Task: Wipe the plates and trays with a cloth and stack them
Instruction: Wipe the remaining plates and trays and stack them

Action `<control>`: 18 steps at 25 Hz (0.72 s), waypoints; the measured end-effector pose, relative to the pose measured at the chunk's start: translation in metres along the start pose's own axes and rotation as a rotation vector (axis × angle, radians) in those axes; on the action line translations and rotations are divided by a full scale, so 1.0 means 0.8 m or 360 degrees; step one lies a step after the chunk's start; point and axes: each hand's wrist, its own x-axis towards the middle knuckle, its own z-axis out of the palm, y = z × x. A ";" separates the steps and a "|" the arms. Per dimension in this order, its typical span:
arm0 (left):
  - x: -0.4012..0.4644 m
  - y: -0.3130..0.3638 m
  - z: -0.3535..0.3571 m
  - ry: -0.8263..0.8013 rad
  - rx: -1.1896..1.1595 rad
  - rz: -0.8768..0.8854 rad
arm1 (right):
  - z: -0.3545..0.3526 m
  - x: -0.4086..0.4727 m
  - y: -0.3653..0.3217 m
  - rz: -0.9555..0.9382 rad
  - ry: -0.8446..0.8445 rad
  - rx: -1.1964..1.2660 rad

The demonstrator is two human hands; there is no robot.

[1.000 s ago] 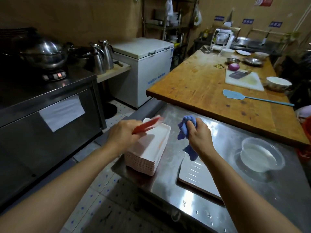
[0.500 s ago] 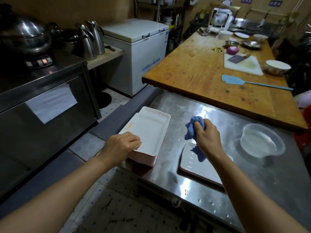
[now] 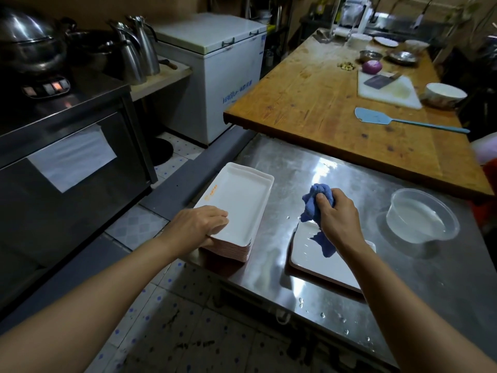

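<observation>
A stack of several white rectangular plates (image 3: 242, 200) with pink undersides sits at the left edge of the steel counter (image 3: 317, 168). My left hand (image 3: 199, 224) rests on the near left corner of the top plate, fingers curled over its rim. My right hand (image 3: 336, 214) grips a bunched blue cloth (image 3: 314, 200), held just above the far end of a single white tray (image 3: 322, 262) lying flat on the counter. A tail of the cloth hangs down onto that tray. My right forearm hides part of the tray.
A clear plastic bowl of water (image 3: 422, 219) stands right of the tray. Behind the counter a raised wooden table (image 3: 322, 103) carries a blue spatula (image 3: 376, 119), cutting board, onion and bowls. Water drops dot the counter's front edge. A steel oven cabinet (image 3: 67, 157) stands left across the floor gap.
One second ago my left hand held a plate tilted above the stack; it now lies flat on top with my hand on its corner. The cloth hand has stayed over the tray.
</observation>
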 end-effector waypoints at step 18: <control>0.106 0.139 0.047 0.0029 -0.0249 -0.0486 | -0.055 0.013 0.067 0.0184 0.0094 0.0018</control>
